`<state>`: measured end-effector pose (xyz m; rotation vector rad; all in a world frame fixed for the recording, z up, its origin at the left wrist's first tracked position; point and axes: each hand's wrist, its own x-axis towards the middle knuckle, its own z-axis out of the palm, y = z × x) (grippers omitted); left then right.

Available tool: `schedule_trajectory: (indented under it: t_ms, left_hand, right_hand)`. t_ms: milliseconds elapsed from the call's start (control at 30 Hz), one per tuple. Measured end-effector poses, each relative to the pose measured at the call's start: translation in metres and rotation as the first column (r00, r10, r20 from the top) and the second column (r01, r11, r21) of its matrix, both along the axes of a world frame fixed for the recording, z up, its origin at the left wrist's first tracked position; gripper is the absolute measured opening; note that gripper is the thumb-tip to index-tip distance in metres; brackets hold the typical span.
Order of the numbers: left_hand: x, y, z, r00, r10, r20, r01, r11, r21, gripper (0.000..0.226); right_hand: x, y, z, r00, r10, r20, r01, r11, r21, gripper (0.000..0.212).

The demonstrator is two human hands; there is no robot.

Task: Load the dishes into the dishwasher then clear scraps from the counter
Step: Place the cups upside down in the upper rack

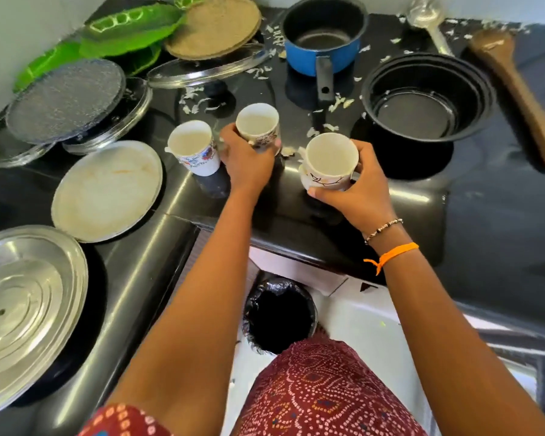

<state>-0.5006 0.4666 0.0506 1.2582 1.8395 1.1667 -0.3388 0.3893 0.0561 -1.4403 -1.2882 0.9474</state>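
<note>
Three white patterned cups stand near the middle of the black counter (501, 190). My left hand (247, 158) is wrapped around the middle cup (258, 125). My right hand (356, 187) grips the right cup (331, 160) from its side. The left cup (193, 146) stands free, just left of my left hand. White scraps (339, 103) lie scattered on the counter behind the cups. A steel plate (107, 190) and a large steel lid (26, 313) lie at the left.
A blue saucepan (323, 36), stacked black bowls (425, 96), a wooden spatula (516, 89) and a ladle (428, 20) sit at the back right. Glass lids (66, 99), green leaf plates (129, 33) and a round brown mat (214, 25) crowd the back left. A bin with a black liner (279, 314) stands on the floor below.
</note>
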Motion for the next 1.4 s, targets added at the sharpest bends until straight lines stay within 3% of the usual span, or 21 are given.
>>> schedule_trajectory:
  t_ms: [200,400,533,667,767,867,967,1133,1300,1400]
  left_hand:
    - [0.005,-0.025,0.008,0.998,0.013,0.067,-0.021,0.993,0.114,0.069]
    - [0.014,-0.123,0.028,0.968,-0.197,0.154,0.129,0.921,0.367,0.064]
    - [0.003,-0.205,0.029,0.946,-0.282,0.161,0.195,0.890,0.412,0.061]
    - [0.006,-0.288,0.008,0.916,-0.402,0.004,0.377,0.862,0.340,0.060]
    - [0.022,-0.347,-0.010,0.877,-0.480,-0.006,0.464,0.843,0.274,0.059]
    - [0.045,-0.385,-0.023,0.816,-0.578,0.003,0.567,0.802,0.189,0.061]
    - [0.081,-0.418,-0.026,0.726,-0.687,-0.038,0.684,0.716,0.137,0.065]
    - [0.149,-0.474,-0.038,0.604,-0.796,-0.028,0.797,0.603,0.033,0.081]
    - [0.226,-0.529,-0.064,0.393,-0.908,-0.148,0.894,0.415,-0.170,0.070]
    - [0.278,-0.574,-0.079,0.368,-0.917,-0.156,0.887,0.397,-0.238,0.066]
  right_hand:
    - [0.009,-0.056,0.007,0.989,-0.144,-0.040,0.147,0.987,0.060,0.073]
    - [0.011,-0.126,0.015,0.959,-0.252,-0.129,0.269,0.953,0.136,0.076]
    - [0.000,-0.196,0.019,0.936,-0.287,-0.204,0.321,0.934,0.156,0.084]
    - [-0.006,-0.270,0.015,0.946,-0.280,-0.166,0.301,0.946,0.118,0.078]
    - [0.005,-0.325,0.005,0.941,-0.328,-0.076,0.334,0.940,0.073,0.072]
    - [0.023,-0.383,-0.004,0.910,-0.403,-0.095,0.407,0.913,0.022,0.074]
    - [0.054,-0.437,-0.018,0.843,-0.512,-0.164,0.515,0.857,-0.028,0.071]
    - [0.116,-0.513,-0.048,0.718,-0.679,-0.152,0.670,0.734,-0.112,0.070]
    - [0.191,-0.616,-0.101,0.586,-0.807,-0.080,0.779,0.587,-0.218,0.067]
    - [0.244,-0.673,-0.126,0.579,-0.815,0.018,0.787,0.554,-0.273,0.067]
